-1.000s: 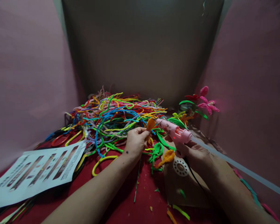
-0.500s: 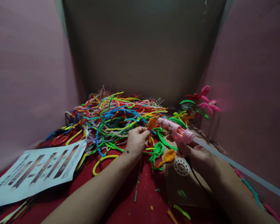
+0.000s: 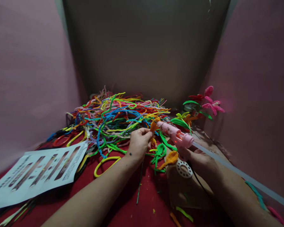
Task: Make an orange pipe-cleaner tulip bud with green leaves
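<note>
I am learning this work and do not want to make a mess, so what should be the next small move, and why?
Probably, the right hand should gently squeeze the pink glue gun: its front end seems to meet the orange fuzzy piece pinched in the left hand, and a glue stick sticks out of its back.
</note>
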Demonstrator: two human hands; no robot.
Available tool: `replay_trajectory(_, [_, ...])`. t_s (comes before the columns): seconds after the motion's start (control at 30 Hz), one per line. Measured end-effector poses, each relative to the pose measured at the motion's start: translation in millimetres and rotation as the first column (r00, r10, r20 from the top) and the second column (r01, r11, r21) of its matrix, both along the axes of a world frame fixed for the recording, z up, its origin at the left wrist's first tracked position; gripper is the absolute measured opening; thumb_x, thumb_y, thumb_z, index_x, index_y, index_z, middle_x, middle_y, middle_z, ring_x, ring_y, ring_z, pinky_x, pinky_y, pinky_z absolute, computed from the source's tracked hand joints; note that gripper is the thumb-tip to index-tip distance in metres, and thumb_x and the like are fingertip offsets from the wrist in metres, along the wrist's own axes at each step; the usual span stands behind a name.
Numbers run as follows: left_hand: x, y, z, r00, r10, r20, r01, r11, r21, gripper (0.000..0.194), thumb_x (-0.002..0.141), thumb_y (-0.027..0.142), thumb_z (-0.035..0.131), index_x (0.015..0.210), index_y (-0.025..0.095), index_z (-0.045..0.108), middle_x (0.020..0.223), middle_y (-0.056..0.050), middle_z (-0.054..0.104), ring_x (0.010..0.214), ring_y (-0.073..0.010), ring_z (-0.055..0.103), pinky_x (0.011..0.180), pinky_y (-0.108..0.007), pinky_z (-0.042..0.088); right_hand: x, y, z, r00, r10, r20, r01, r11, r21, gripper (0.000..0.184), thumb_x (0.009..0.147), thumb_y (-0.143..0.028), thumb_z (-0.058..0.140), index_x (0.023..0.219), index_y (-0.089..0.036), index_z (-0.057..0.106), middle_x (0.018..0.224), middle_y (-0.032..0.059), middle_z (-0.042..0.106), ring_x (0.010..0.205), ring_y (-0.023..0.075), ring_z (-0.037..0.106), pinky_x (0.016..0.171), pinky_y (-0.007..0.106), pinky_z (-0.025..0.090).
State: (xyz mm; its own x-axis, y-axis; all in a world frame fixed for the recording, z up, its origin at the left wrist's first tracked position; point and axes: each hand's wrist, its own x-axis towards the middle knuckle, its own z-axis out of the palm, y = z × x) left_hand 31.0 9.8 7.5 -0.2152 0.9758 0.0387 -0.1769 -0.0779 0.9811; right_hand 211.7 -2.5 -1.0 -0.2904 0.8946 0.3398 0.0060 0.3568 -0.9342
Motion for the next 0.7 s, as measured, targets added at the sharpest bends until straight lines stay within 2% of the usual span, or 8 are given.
replay_trajectory(0.13, [-0.6,1.8,-1.8,1.0,-0.013,0.008,0.013,1.0,0.011,0.009,0.066,0.022,0.059,0.065,0.014,0.055,0.031,0.008,0.042,0.025,-0.0037,0.031,0.029,-0.016,0.023,0.6,0.7,-1.3,1.0,-0.016,-0.024,0.015,0.999,-0.04,0.019,0.073,-0.038,0.065,0.081,-0.021,0.065,0.058,-0.0008,0.045,0.049,0.0108,0.034,0.042,0.025,0.027])
replay_trajectory(0.33, [-1.1,2.6,-1.5,1.0,-0.016,0.02,0.016,1.0,0.02,0.012,0.065,0.023,0.062,0.065,0.014,0.055,0.03,0.009,0.041,0.025,-0.0039,0.031,0.029,-0.016,0.024,4.6,3.3,-4.7,0.997,-0.038,-0.067,0.034,0.998,-0.062,0.016,0.074,-0.036,0.065,0.08,-0.021,0.062,0.06,-0.0005,0.047,0.051,0.0114,0.036,0.045,0.026,0.029])
replay_trajectory(0.53, [-1.6,2.6,-2.5,0.999,-0.027,0.027,0.026,0.999,0.044,0.013,0.064,0.024,0.063,0.066,0.013,0.056,0.033,0.008,0.044,0.025,-0.0036,0.03,0.028,-0.016,0.023,8.9,4.7,-7.1,0.997,-0.073,-0.036,0.071,0.995,-0.063,0.023,0.076,-0.036,0.063,0.094,-0.023,0.062,0.059,-0.0002,0.048,0.052,0.0139,0.038,0.046,0.028,0.032])
replay_trajectory(0.7, [-1.5,3.6,-2.7,0.999,-0.027,0.033,0.025,0.999,0.041,0.011,0.065,0.023,0.062,0.066,0.014,0.056,0.032,0.009,0.043,0.024,-0.0042,0.031,0.027,-0.016,0.022,4.1,1.4,-3.0,0.999,-0.022,-0.037,0.021,0.999,-0.042,0.019,0.074,-0.038,0.064,0.085,-0.022,0.064,0.062,0.0008,0.049,0.05,0.0125,0.035,0.043,0.027,0.028])
